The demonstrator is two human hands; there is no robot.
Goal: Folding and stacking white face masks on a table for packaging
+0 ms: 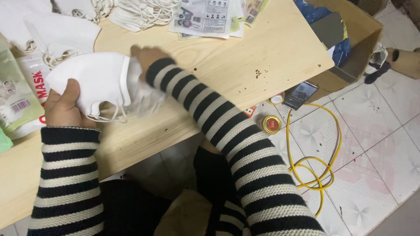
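My left hand [63, 107] grips a white folded face mask [89, 78] by its lower left edge, just above the wooden table [245, 57]. Its ear loops hang below the mask. My right hand [143, 59] is at the mask's right edge, blurred by motion, fingers closed on a thin clear plastic sleeve [146, 98] that sits against the mask. Both arms wear black-and-white striped sleeves.
More white masks [61, 32] and a heap of white ear-loop masks [142, 13] lie at the table's back. Printed packets [203, 17] and mask bags [24, 98] lie nearby. A cardboard box [354, 43], a phone [300, 95], a yellow cable [313, 166] and a small tin [271, 124] are on the tiled floor.
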